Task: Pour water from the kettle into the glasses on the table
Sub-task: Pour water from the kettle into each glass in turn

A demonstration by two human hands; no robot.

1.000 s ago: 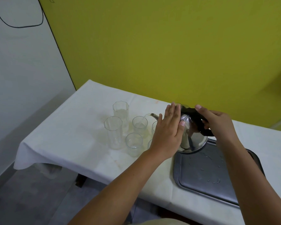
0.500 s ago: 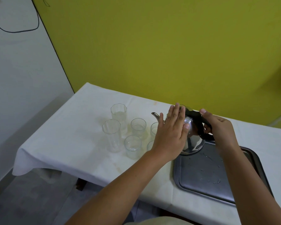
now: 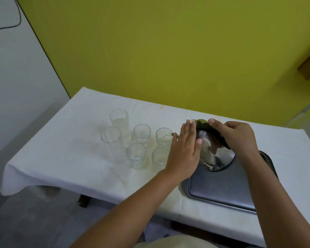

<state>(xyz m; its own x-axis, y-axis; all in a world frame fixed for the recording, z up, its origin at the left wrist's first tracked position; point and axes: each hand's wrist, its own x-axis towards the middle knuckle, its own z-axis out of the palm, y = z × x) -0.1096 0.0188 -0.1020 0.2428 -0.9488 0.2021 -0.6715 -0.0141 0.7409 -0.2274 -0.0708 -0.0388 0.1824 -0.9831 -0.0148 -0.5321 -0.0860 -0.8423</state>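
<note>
The kettle (image 3: 214, 154) has been tipped further toward the glasses, its shiny base now turned to the camera. Its spout (image 3: 174, 134) has been brought to the rim of the rear right short glass (image 3: 164, 136).

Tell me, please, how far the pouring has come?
Done: the back tall glass holds water. In hand: the right hand tips the kettle, left hand steadying it, spout at the back short glass. Left: the front tall glass looks empty.
</note>
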